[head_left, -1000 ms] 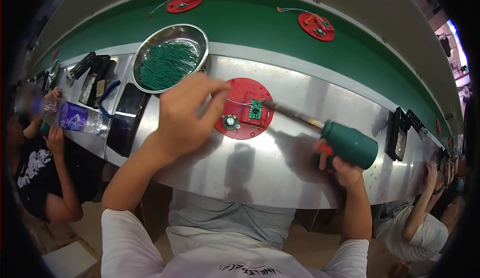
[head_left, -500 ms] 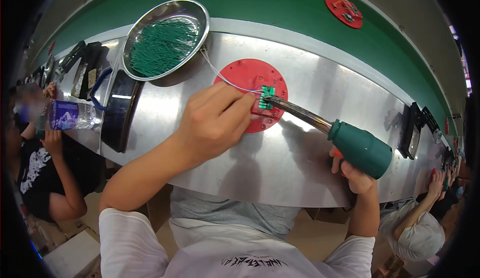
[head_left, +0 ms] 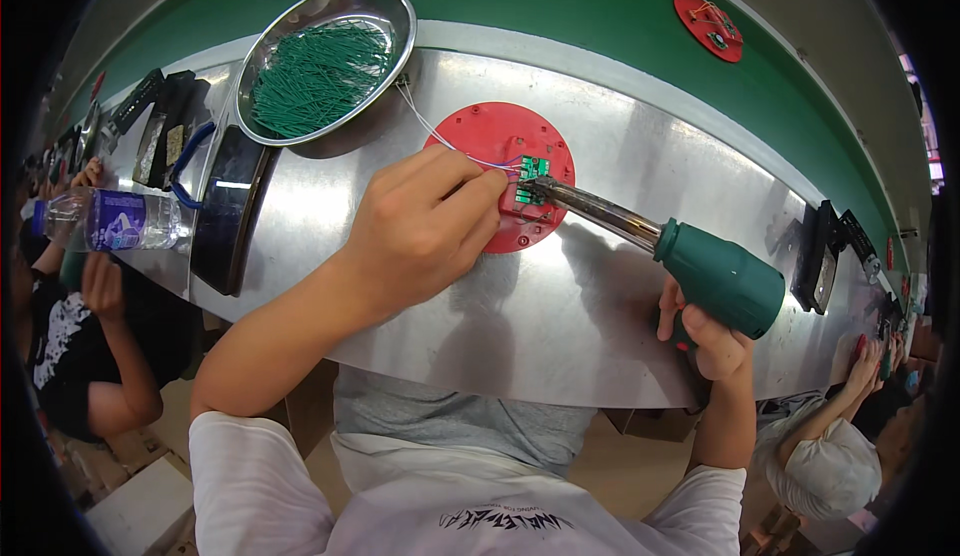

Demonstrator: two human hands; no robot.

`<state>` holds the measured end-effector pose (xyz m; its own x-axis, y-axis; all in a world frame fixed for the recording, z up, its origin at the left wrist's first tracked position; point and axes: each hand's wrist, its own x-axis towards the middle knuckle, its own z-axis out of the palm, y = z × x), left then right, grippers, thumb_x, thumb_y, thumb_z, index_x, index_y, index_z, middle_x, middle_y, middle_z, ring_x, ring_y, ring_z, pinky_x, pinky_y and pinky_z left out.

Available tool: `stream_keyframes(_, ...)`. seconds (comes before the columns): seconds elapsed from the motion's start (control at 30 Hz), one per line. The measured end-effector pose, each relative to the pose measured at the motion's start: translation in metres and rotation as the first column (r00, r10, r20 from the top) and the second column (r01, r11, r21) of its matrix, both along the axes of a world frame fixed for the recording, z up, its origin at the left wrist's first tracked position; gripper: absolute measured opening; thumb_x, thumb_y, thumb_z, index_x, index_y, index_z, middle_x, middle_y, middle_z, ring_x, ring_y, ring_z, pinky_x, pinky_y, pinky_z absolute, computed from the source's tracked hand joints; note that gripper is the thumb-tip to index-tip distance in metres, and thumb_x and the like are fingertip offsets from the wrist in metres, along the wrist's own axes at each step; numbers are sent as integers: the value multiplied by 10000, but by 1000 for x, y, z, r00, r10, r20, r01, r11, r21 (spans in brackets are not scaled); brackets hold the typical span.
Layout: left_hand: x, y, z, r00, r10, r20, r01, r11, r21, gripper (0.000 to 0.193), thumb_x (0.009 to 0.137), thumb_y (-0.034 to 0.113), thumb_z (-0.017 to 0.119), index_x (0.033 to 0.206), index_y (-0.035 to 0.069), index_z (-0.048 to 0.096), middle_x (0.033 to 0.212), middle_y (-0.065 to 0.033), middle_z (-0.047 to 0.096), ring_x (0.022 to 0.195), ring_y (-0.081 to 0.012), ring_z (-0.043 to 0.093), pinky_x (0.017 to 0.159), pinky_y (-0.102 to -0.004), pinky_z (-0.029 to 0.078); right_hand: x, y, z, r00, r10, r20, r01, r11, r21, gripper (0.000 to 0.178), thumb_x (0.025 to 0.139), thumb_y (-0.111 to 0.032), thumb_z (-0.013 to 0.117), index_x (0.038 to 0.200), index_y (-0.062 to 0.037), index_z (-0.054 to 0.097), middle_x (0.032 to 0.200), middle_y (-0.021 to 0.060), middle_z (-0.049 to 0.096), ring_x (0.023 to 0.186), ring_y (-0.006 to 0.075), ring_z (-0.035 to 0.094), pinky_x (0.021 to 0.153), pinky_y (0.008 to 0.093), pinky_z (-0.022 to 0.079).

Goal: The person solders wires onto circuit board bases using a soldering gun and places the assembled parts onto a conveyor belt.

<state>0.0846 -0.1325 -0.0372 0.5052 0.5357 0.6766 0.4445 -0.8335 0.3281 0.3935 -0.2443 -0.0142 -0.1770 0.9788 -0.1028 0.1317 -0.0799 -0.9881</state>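
Brushed sheet metal covers the curved workbench [head_left: 600,306], its dull shine broken by soft shadows of the arms. A round red plastic disc [head_left: 490,136] with small screw holes lies flat on it, and a small green circuit board [head_left: 531,168] sits on the disc's right part. The left hand [head_left: 425,221] rests over the disc's lower left, fingers curled narrow and pinched on a thin pale wire [head_left: 430,126] that runs in a loose curve from the board up toward the bowl. The right hand [head_left: 705,341] is wrapped tight around the grip of a green pistol-shaped soldering gun [head_left: 720,276], whose long shiny metal barrel slants up-left so that its tip meets the circuit board just beside the left fingertips.

Above and left, a polished steel bowl [head_left: 395,6] holds a heap of short green wire pieces [head_left: 315,71]. A dark glossy tray [head_left: 225,206] lies beside it at the bench's left edge. Behind the metal runs a smooth green conveyor belt [head_left: 560,6], carrying another red disc [head_left: 708,26] at upper right. At far left another person's hand [head_left: 100,281] is raised below a clear plastic water bottle [head_left: 110,221] with a purple label.
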Motion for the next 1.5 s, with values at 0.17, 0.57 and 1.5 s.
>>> stream_keyframes(0.17,2,1,0,1000,-1,4,1,1000,-2,214,692,-9,752,896,-16,688,793,-92,623,669,-246,619,584,-356,512,-1,1,1,988,-37,-150,54,993,107,243,893,-93,667,1107,11,615,918,103,658,629,150,614,547,281,483)
stream_keyframes(0.57,1,0,4,1000,-1,12,2,999,-50,196,703,-74,740,890,-30,703,793,-132,666,659,-276,648,577,-348,519,-5,2,2,987,-56,-151,61,998,32,276,897,-136,658,1119,19,604,886,118,644,606,158,601,549,289,482)
stream_keyframes(1.5,-4,-1,-2,998,7,67,-5,1000,-31,33,793,49,662,775,25,649,687,-101,582,648,-275,614,575,-400,506,51,-65,77,787,-608,-106,541,596,593,389,985,-274,537,1156,75,566,993,211,646,525,162,613,447,275,478)
